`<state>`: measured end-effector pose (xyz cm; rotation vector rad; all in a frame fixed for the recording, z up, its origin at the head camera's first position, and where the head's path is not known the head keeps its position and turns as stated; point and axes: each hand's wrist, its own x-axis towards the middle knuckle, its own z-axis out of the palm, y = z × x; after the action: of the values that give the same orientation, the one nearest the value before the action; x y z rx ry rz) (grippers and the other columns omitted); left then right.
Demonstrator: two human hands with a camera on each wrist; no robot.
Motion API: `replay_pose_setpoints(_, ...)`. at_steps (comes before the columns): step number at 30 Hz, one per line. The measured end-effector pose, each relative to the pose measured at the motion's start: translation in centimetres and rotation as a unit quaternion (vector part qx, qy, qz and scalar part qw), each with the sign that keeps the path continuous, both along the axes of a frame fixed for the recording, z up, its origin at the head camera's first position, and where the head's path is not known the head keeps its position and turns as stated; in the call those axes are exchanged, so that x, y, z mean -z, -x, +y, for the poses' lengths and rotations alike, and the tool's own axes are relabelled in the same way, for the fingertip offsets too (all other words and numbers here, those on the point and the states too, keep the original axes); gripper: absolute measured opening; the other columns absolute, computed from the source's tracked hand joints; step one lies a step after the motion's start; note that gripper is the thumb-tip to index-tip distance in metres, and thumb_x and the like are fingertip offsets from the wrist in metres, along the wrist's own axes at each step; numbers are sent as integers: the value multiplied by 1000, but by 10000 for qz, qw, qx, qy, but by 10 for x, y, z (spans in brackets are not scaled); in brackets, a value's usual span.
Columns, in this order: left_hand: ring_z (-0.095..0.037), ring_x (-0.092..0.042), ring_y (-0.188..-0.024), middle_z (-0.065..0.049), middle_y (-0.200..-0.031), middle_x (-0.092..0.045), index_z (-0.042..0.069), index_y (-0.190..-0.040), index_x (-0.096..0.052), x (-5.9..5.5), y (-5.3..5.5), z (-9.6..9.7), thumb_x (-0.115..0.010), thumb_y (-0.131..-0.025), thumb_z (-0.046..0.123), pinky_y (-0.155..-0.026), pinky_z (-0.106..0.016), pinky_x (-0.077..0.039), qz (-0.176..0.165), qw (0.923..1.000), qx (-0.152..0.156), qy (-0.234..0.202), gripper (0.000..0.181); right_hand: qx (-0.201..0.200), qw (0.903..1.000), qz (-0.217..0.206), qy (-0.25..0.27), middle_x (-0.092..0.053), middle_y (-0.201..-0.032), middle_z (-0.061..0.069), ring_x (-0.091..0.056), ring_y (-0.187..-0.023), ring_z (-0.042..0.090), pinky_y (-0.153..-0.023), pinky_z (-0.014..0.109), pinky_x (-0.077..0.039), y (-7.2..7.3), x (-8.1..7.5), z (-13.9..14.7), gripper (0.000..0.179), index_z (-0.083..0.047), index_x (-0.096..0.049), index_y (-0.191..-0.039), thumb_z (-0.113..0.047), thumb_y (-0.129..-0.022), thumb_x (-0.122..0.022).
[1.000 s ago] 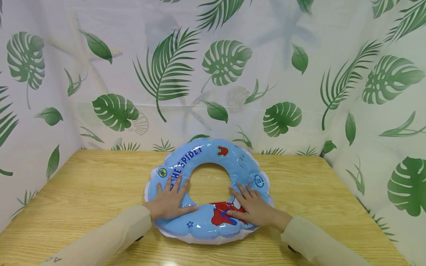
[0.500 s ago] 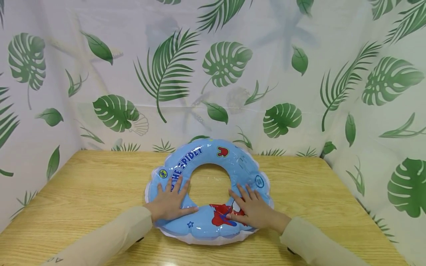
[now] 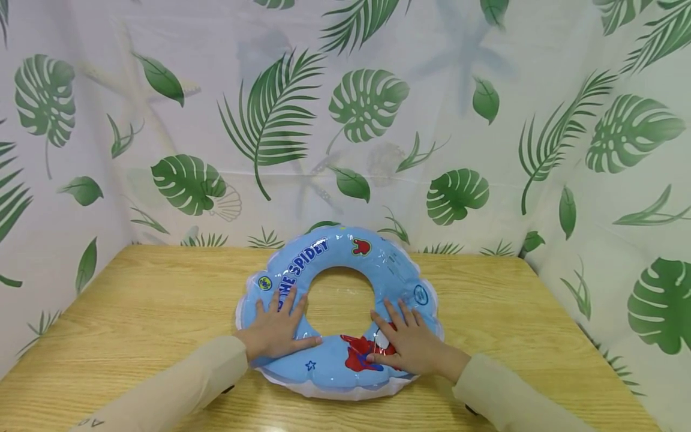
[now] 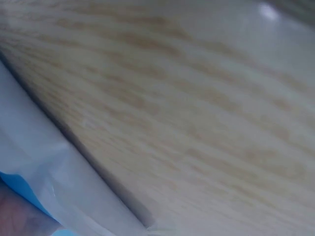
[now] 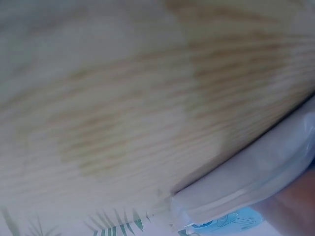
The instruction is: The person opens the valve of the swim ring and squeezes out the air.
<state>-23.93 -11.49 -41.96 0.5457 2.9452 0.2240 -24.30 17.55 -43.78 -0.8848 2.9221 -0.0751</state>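
Note:
A blue inflatable swim ring (image 3: 340, 240) with a whitish scalloped edge lies flat on the wooden table. Blue lettering runs along its upper left, and a red and blue figure is printed at the lower right. My left hand (image 3: 274, 331) rests on the ring's left side, fingers spread and straight, covering part of the lettering. On the right side my right hand (image 3: 417, 346) lies the same way, its palm over part of the printed figure. Each wrist view shows mostly tabletop, with the ring's pale edge (image 4: 64, 172) and a bit of hand at a lower corner.
The wooden table (image 3: 162, 288) extends around the ring on all sides. Behind it and at both sides hangs a white curtain (image 3: 302, 120) printed with green leaves. Light sleeves (image 3: 178, 384) cover both forearms.
Both hands keep their places on the swim ring. The printed figure and star at its front have shifted very slightly under the right hand; the view has tilted a touch.

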Motion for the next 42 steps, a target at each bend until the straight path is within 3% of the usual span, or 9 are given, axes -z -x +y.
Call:
replay_pose_setpoints(14,-51,-8,-135,-18,-153,-7,11,-146,-20,7,4,0,-37,-77,77,-98,-73,-10,121,9999,26,100,98,-113,9998,133,-120,-12,-152,20,-10,-136,49,-104,65,-16,-4,-3,-2,87,-15,-23,-146,-71,-81,-38)
replay_pose_setpoints(27,-51,-11,-135,-19,-152,-11,10,-146,-21,5,4,0,-40,-78,75,-98,-72,-14,159,9997,55,153,96,-190,9991,252,-267,-13,-151,22,-14,-135,50,-103,64,-20,-6,-8,-4,85,-13,-24,-145,-69,-83,-39)
replay_pose_setpoints(42,-50,-12,-135,-19,-152,-13,11,-146,-22,4,5,0,-39,-78,75,-97,-73,-15,149,9997,89,194,95,-221,9995,89,-218,-13,-151,23,-13,-135,50,-103,64,-20,-6,-8,-5,81,-14,-25,-145,-66,-85,-38)
